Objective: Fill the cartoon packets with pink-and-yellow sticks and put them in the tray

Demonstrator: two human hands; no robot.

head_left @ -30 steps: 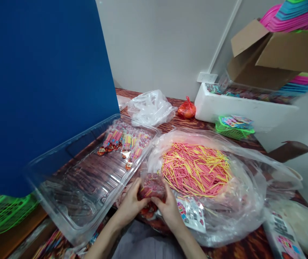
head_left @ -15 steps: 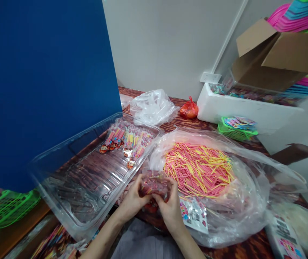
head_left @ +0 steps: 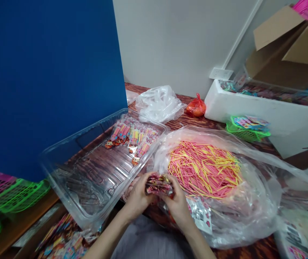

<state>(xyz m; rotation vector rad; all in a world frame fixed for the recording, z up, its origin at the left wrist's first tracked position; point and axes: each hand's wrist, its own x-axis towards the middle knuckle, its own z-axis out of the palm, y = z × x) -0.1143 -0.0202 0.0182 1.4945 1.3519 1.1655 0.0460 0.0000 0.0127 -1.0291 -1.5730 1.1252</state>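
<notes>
Item: fingers, both sets, curled around one packet bundle (head_left: pixel 158 185), with no wide gap between fingers and load. The left hand (head_left: pixel 140 196) closed on its left side, the right hand (head_left: pixel 179 201) on its right; the thumbs lay toward the near side. I could not make out the far fingertips, nor count the packets.

Item: packet bundle, glossy and pinkish, held low in front of the lap, between the clear tray and the stick bag.

Item: step in hand. I judged it to be gathering and squaring the bundle. The next move, as I read it, called for even pressure from both sides, so that slick wrappers would not slide apart.

Item: clear tray (head_left: pixel 100 169), to the left, mostly bare; finished-looking packets (head_left: pixel 136 136) lay in rows at its far right end.

Item: clear plastic bag (head_left: pixel 251 212), to the right, spread around pink and yellow sticks (head_left: pixel 202 169). A printed sachet (head_left: pixel 201 216) lay at its near left.

Item, farther off: crumpled white bag (head_left: pixel 161 104), red bag (head_left: pixel 196 107), green basket (head_left: pixel 247 135) bearing printed cards (head_left: pixel 252 123), and a white foam box (head_left: pixel 251 111) beneath an open carton (head_left: pixel 272 61).
</notes>
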